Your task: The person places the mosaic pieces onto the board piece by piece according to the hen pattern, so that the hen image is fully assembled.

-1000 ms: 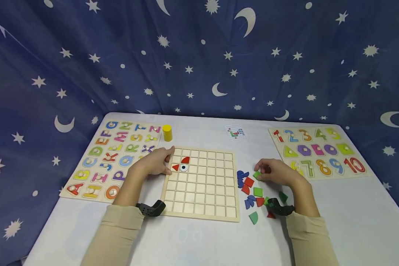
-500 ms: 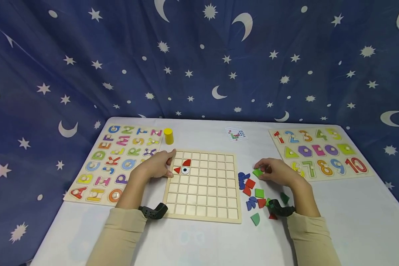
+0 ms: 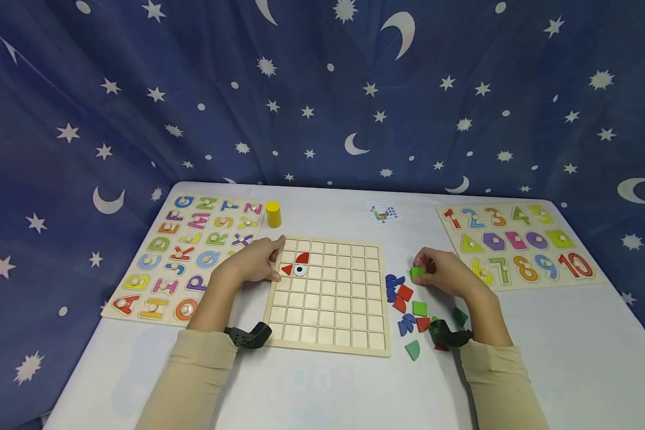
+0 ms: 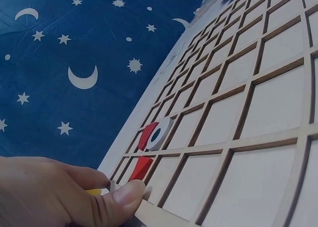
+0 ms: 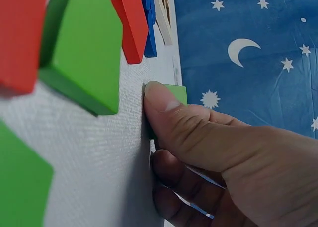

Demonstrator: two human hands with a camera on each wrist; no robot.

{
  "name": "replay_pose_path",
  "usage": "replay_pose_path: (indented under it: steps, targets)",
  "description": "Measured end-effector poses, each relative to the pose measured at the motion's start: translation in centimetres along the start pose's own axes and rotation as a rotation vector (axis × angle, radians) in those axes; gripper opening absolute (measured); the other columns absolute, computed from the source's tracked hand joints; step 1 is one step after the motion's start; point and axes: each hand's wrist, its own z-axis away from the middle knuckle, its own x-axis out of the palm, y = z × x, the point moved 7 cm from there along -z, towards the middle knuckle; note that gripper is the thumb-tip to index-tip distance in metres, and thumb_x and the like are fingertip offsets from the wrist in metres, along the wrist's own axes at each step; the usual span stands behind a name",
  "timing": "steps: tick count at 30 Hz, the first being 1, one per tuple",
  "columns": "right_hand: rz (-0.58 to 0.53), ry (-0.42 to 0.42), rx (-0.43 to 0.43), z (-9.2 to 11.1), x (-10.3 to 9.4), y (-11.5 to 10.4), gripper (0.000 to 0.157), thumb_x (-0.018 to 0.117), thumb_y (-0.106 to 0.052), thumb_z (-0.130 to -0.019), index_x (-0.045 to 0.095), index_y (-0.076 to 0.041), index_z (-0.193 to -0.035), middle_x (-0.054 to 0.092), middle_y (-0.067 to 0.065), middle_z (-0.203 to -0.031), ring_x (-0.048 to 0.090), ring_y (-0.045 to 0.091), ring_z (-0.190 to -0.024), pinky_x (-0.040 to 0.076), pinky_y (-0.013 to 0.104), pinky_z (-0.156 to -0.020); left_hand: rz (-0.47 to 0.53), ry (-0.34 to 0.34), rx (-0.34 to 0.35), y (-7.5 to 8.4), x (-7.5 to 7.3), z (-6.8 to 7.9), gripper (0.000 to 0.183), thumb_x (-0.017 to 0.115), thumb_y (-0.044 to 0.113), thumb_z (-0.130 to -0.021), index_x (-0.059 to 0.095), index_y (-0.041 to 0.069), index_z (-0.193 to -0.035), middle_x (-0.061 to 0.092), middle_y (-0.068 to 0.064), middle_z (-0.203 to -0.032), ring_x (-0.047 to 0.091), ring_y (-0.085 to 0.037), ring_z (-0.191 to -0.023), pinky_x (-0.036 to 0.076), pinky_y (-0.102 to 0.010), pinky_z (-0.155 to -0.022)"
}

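Note:
A wooden grid board (image 3: 322, 292) lies mid-table. My left hand (image 3: 249, 261) grips its left edge near the far corner; in the left wrist view the thumb (image 4: 124, 197) rests on the rim. The board's cells hold a red triangle (image 3: 287, 270), a red quarter-circle (image 3: 302, 258) and a white tile with a black-dot eye (image 3: 300, 270). Right of the board, my right hand (image 3: 446, 272) pinches a green square block (image 3: 417, 272) between thumb and fingers, at the tabletop. The right wrist view shows part of that block behind the thumb (image 5: 161, 100).
Loose red (image 3: 405, 292), blue (image 3: 391, 288) and green (image 3: 420, 309) pieces lie between board and right forearm. A letter puzzle (image 3: 161, 239) is at left, a number puzzle (image 3: 507, 242) at right. Behind the board are a yellow cylinder (image 3: 273, 214) and a picture card (image 3: 384, 212).
The green square block in my right hand has turned from lying slanted to standing more upright between the fingers. My left hand stays on the board's edge.

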Motion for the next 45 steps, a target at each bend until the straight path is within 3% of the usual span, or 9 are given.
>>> replay_pose_path:
  steps: [17, 28, 33, 37, 45]
  targets:
    - [0.031, -0.009, -0.036, 0.1, -0.9, -0.5, 0.013, 0.070, -0.013, -0.085, 0.067, -0.014, -0.098, 0.063, 0.004, -0.087, 0.053, 0.020, -0.083, 0.045, 0.033, -0.077, 0.017, -0.011, -0.016, -0.9, 0.0, 0.1, 0.093, 0.078, 0.016, -0.076, 0.024, 0.005, -0.150, 0.042, -0.005, -0.082, 0.041, -0.018, -0.075, 0.035, -0.032, -0.073]
    - [-0.013, 0.088, -0.050, 0.4, -1.6, -1.9, 0.009, 0.072, -0.016, -0.084, 0.069, -0.012, -0.092, 0.066, 0.003, -0.082, 0.055, 0.019, -0.076, 0.048, 0.030, -0.073, 0.027, -0.022, -0.041, -1.1, 0.0, 0.5, 0.093, 0.078, 0.017, -0.077, 0.023, 0.005, -0.151, 0.045, -0.007, -0.088, 0.045, -0.021, -0.087, 0.035, -0.035, -0.081]
    - [-0.068, 0.121, -0.045, 0.7, -1.4, -3.2, 0.010, 0.071, -0.019, -0.085, 0.070, -0.013, -0.093, 0.067, 0.003, -0.083, 0.056, 0.020, -0.076, 0.048, 0.030, -0.072, 0.013, -0.033, -0.067, -1.3, 0.2, 0.6, 0.094, 0.078, 0.018, -0.076, 0.022, 0.007, -0.151, 0.047, -0.006, -0.092, 0.046, -0.021, -0.092, 0.036, -0.036, -0.084]
    - [-0.071, 0.123, -0.062, 1.1, -1.1, -4.4, 0.009, 0.071, -0.019, -0.085, 0.070, -0.014, -0.093, 0.067, 0.003, -0.083, 0.056, 0.020, -0.077, 0.048, 0.029, -0.073, 0.001, -0.035, -0.042, -0.8, 0.2, 0.4, 0.093, 0.078, 0.019, -0.077, 0.023, 0.005, -0.151, 0.046, -0.006, -0.091, 0.046, -0.020, -0.093, 0.036, -0.036, -0.084]
    - [-0.071, 0.120, -0.137, 1.5, -0.7, -7.6, 0.009, 0.069, -0.018, -0.086, 0.070, -0.014, -0.094, 0.067, 0.003, -0.083, 0.057, 0.018, -0.077, 0.049, 0.029, -0.071, -0.008, -0.033, -0.048, -0.3, -0.2, -0.1, 0.093, 0.078, 0.019, -0.077, 0.023, 0.007, -0.151, 0.047, -0.006, -0.092, 0.046, -0.021, -0.093, 0.036, -0.036, -0.084]
